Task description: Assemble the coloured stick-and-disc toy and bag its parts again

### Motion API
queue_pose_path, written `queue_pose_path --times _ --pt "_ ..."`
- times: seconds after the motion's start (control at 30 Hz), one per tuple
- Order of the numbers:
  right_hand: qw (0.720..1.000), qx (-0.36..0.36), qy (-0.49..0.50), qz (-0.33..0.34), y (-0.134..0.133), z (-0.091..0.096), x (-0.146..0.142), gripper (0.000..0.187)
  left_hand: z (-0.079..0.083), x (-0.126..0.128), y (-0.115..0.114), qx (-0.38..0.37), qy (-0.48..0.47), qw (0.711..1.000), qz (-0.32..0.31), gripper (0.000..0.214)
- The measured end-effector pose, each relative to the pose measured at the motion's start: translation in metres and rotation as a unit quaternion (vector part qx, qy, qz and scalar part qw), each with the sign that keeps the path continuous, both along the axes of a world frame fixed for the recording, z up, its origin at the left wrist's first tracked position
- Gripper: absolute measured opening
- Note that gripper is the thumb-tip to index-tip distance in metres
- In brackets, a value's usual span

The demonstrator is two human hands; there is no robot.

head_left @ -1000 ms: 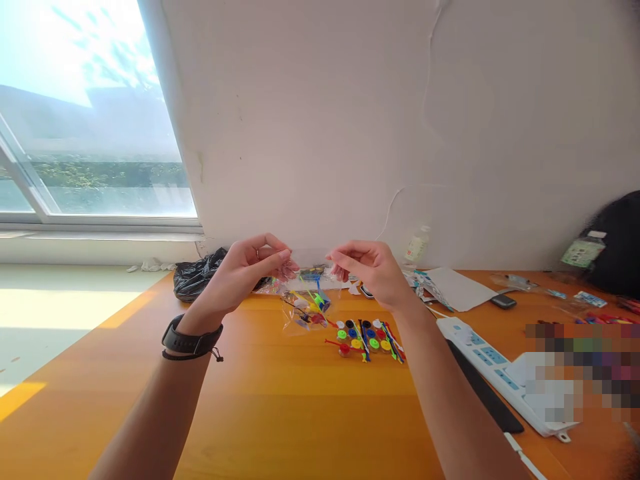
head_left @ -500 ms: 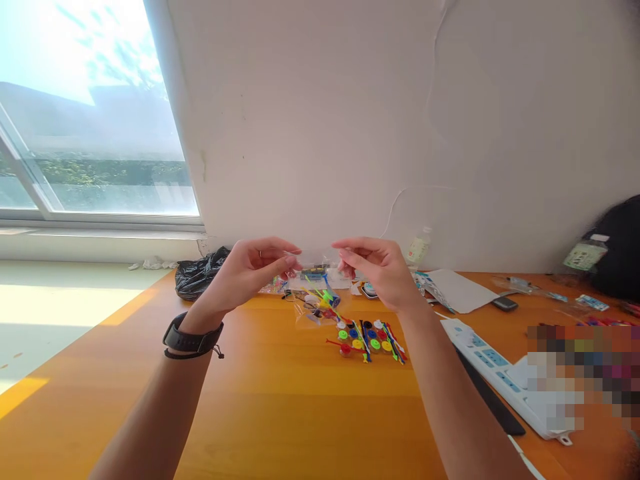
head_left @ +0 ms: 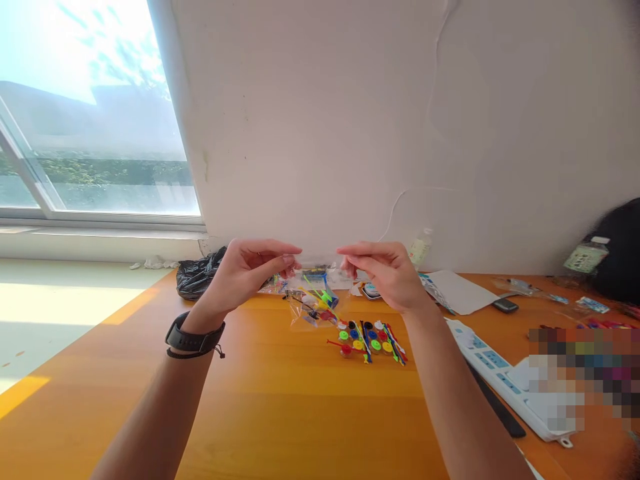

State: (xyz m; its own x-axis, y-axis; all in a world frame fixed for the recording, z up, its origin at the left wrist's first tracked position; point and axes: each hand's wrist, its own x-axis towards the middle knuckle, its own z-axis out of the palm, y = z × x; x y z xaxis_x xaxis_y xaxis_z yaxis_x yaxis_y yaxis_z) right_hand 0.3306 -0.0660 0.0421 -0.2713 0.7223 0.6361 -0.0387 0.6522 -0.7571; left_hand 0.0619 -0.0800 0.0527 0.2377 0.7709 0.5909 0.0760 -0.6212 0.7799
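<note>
Since a second ago we have drawn our hands slightly apart, stretching the small clear plastic bag of coloured sticks [head_left: 316, 293] taut above the orange wooden table [head_left: 280, 407]; left hand [head_left: 245, 273] and right hand [head_left: 387, 273] pinch its top corners so it hangs open-side up

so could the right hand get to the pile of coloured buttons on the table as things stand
Probably yes. The coloured buttons lie in the open on the table just below the right hand, nothing between them. But that hand and the left hand are pinching the clear bag.
</note>
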Motion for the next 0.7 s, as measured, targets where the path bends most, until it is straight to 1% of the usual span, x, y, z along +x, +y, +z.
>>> queue_pose_path --times 0.17,0.27,0.4,0.43,0.5,0.6,0.67,0.7 --pt "1.000 0.001 0.028 0.006 -0.002 0.001 -0.003 0.017 0.001 0.002 -0.001 0.013 -0.011 1.000 -0.008 0.018" --pt "0.999 0.015 0.028 0.010 -0.003 0.001 -0.004 0.017 0.000 0.001 -0.001 0.023 -0.017 1.000 -0.004 0.016" --pt "0.998 0.046 0.031 0.024 0.000 -0.001 -0.003 0.021 0.001 0.001 -0.003 0.047 -0.018 0.998 -0.030 0.014" --pt "0.998 0.055 0.028 0.027 0.000 -0.001 -0.003 0.022 0.001 0.002 -0.003 0.057 -0.018 0.998 -0.030 0.013" --pt "0.997 0.070 0.002 0.024 -0.001 0.000 -0.003 0.022 0.000 0.006 -0.002 0.085 -0.020 0.996 -0.007 0.007" --pt "0.995 0.090 -0.047 -0.017 -0.007 0.006 -0.005 0.015 -0.005 0.013 0.001 0.125 -0.002 0.992 0.025 0.003" --pt "0.991 0.089 -0.082 -0.054 -0.012 0.009 -0.010 0.015 -0.010 0.019 0.004 0.134 0.025 0.990 0.015 0.003" --pt "0.989 0.080 -0.110 -0.061 -0.014 0.009 -0.012 0.018 -0.012 0.021 0.005 0.135 0.036 0.990 0.005 0.004"
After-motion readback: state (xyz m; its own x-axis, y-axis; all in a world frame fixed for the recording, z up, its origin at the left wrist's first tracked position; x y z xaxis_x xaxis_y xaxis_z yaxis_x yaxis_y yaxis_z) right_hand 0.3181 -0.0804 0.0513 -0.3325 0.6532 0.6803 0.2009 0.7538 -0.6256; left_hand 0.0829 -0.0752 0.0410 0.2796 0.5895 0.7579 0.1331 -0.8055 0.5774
